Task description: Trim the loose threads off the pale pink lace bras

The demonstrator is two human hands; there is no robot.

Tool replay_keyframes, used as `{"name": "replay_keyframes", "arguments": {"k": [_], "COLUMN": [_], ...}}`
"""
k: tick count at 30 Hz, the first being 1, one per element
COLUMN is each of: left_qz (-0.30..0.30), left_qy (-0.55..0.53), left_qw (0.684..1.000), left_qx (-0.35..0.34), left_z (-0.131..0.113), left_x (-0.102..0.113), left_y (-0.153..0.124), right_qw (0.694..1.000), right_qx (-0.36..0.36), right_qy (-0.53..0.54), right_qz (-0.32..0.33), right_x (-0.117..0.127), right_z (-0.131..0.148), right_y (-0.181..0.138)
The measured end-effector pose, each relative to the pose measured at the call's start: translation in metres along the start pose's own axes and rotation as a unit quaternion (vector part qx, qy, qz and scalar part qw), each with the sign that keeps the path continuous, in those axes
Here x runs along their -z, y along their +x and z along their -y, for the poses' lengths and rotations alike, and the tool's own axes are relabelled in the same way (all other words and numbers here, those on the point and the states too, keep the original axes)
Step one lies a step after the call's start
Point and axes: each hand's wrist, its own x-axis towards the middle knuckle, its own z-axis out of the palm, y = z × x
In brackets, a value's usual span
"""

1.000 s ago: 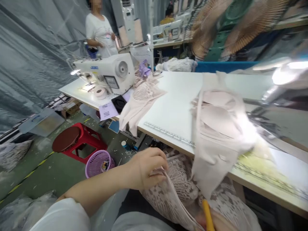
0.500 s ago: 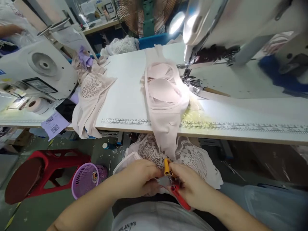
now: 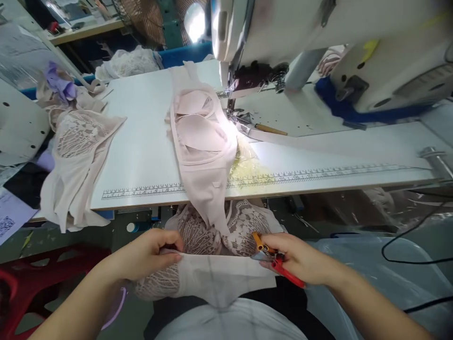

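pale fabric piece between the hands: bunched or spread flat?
Spread. The pale fabric panel is pulled taut between the left hand, pinching one end, and the right hand, which also grips the thread snips.

Two hands: left hand (image 3: 145, 252), right hand (image 3: 300, 257); one thread snips (image 3: 272, 259); one sewing machine (image 3: 318, 42); one red stool (image 3: 31, 278).

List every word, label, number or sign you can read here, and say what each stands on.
Nothing reads clearly.
Ruler scale printed along the front of the white table: ticks and digits too small to read.
Paper slip at the left edge: a QR-type code and print, too blurred to read.
Sewing machine: no legible brand or label.
Snips in the right hand: no marking.
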Motion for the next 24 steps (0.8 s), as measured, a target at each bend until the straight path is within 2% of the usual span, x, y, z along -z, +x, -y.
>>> {"name": "replay_keyframes", "arguments": {"k": [3, 7, 14, 16, 20, 24], "left_qz": [0.000, -0.034, -0.130, -0.159, -0.165, -0.162], "left_qy": [0.013, 0.041, 0.033, 0.015, 0.007, 0.077], "left_qw": [1.000, 0.999, 0.991, 0.987, 0.984, 0.982], "left_qx": [0.016, -0.011, -0.019, -0.026, -0.065, -0.066], "left_z": [0.004, 0.010, 0.029, 0.031, 0.033, 0.032], "left_x": [-0.001, -0.006, -0.017, -0.018, -0.014, -0.008], "left_y": [0.000, -0.007, -0.023, -0.024, -0.023, -0.017], "right_qw": [0.999, 0.993, 0.953, 0.944, 0.937, 0.933], "right_qx": [-0.034, -0.057, -0.010, 0.006, 0.022, 0.029], "right_qy": [0.030, 0.052, 0.144, 0.159, 0.164, 0.152], "right_qz": [-0.025, -0.094, -0.267, -0.289, -0.307, -0.325], "right_x": [-0.004, -0.014, -0.042, -0.046, -0.048, -0.046], "right_z": [-0.010, -0.017, -0.016, -0.012, -0.002, 0.008], "right_y": [-0.005, -0.012, -0.014, -0.012, -0.012, -0.013]}}
